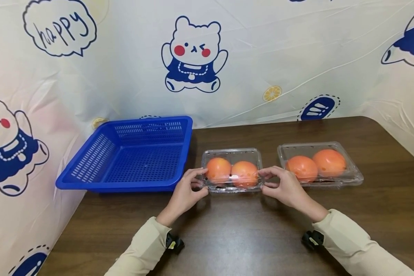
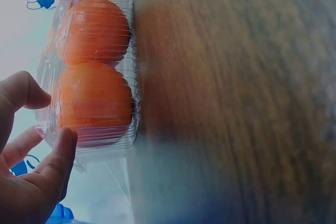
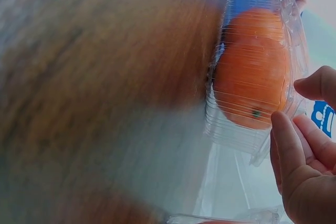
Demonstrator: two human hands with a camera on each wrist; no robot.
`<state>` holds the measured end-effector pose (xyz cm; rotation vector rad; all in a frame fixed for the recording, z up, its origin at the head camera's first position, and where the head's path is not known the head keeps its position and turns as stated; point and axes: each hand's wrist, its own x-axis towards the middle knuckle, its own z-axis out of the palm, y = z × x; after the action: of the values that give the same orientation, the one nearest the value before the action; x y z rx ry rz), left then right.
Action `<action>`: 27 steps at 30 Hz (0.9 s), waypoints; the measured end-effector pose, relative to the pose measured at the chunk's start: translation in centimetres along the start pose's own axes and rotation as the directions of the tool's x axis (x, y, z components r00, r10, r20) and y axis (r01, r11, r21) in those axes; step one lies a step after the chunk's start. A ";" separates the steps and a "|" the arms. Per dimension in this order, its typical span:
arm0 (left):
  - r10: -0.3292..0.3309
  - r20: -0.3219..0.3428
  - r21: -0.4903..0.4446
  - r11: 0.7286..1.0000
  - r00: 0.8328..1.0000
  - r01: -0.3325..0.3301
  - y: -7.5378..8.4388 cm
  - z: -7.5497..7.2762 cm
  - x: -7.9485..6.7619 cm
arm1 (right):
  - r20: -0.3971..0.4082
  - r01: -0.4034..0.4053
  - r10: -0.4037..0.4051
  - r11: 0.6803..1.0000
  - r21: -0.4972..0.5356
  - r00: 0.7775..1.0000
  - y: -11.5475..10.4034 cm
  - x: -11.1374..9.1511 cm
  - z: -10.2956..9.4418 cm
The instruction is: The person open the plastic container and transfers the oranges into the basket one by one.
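Note:
A clear plastic clamshell box (image 1: pixel 234 150) with two orange fruits (image 1: pixel 245 173) inside lies on the table in the middle of the head view, its lid down. My left hand (image 1: pixel 186 193) pinches its front left corner, thumb at the front and fingers along the side. At the opposite front corner, my right hand (image 1: pixel 285 187) holds the box the same way. Through the ribbed plastic wall, the left wrist view shows the fruits (image 2: pixel 97 95) close up. A small green stem spot marks one fruit (image 3: pixel 252 82) in the right wrist view.
Left of the box stands a blue plastic basket (image 1: pixel 184 153) with slotted walls and nothing in it. A second clear box (image 1: pixel 354 177) with two orange fruits lies to the right. Behind the brown table (image 1: pixel 241 234) hangs a printed cloth (image 1: pixel 131 69).

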<state>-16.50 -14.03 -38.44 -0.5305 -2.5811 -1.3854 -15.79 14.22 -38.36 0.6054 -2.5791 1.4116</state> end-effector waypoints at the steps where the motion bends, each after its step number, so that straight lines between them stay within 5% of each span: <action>1: 0.005 -0.002 -0.003 1.000 1.000 -0.005 0.0 0.0 0.0 | -0.001 0.003 -0.003 1.000 -0.002 1.000 0.0 0.0 0.0; 10: 0.082 -0.008 -0.003 0.997 0.997 -0.082 0.0 0.2 -0.1 | -0.048 0.053 -0.056 0.997 -0.061 0.997 0.1 0.0 0.3; 27: 0.082 0.021 0.019 0.996 0.996 -0.083 0.2 0.0 -0.2 | -0.054 0.059 -0.064 0.993 -0.099 0.996 0.0 -0.1 0.2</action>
<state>-16.23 -13.99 -38.39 -0.6431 -2.5545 -1.3332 -15.73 14.05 -38.51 0.6155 -2.5447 1.2572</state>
